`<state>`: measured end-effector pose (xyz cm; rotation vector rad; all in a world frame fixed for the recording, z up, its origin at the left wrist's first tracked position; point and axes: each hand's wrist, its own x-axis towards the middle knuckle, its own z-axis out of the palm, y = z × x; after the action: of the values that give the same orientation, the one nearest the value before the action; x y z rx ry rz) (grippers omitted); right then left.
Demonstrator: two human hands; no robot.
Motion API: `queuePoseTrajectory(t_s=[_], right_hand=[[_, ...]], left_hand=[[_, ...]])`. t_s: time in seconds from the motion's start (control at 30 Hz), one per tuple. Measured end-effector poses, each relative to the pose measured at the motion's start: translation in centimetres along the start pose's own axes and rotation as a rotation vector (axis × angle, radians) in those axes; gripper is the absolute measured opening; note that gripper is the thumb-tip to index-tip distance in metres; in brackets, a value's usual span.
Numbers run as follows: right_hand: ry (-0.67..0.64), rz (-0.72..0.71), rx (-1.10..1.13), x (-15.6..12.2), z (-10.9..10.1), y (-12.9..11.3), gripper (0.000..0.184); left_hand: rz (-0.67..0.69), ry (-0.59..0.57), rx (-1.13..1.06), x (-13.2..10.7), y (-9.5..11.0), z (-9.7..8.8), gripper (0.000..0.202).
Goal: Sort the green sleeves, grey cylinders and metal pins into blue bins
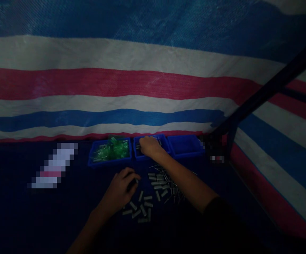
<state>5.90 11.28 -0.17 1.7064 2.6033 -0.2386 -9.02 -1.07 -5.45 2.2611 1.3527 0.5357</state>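
My left hand hovers over the dark table with thumb and fingers curled together; a small pale bit shows at the fingertips, too dim to name. Beneath and beside it lie several short grey cylindrical pieces, scattered loosely. My right hand is at the middle blue tray, its fingers bent down and drawn together over thin metal pieces inside. Whatever those fingers grip is hidden. Under my right forearm, more grey cylindrical pieces lie beside a heap of thin metal rods.
The left blue tray contains crumpled green plastic and pale pieces. A third blue tray stands at right. Behind them hangs a striped tarp. A dark slanted frame bar is at right. A blurred-out white item lies left.
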Motion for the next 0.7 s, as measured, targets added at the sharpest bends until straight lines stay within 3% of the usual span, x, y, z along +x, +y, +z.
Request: queuePoseTrajectory(t_s=[0.17, 0.27, 0.3, 0.4, 0.53, 0.7], right_hand=[[0.020, 0.051, 0.004, -0.6, -1.1, 0.1, 0.022], [0.133, 0.112, 0.026, -3.8, -1.4, -0.5, 0.035], [0.235, 0.121, 0.077, -5.3, -1.2, -0.9, 0.037], [0.316, -0.090, 0.317, -10.0, 0.7, -2.2, 0.023], [0.351, -0.165, 0.533, -13.7, 3.5, -2.9, 0.015], [0.425, -0.186, 0.595, -14.3, 4.6, -2.4, 0.019]], left_hand=[[0.016, 0.137, -0.166, 0.3, 0.4, 0.7, 0.020], [-0.027, 0.232, -0.212, 0.4, 0.8, 0.7, 0.017], [-0.043, 0.260, -0.228, 0.4, 0.9, 0.6, 0.016], [-0.084, 0.305, -0.306, 0.4, 1.2, 0.5, 0.010], [-0.156, 0.261, -0.475, 0.4, 1.5, 0.5, 0.010], [-0.284, 0.164, -0.716, 0.5, 2.3, 0.4, 0.018]])
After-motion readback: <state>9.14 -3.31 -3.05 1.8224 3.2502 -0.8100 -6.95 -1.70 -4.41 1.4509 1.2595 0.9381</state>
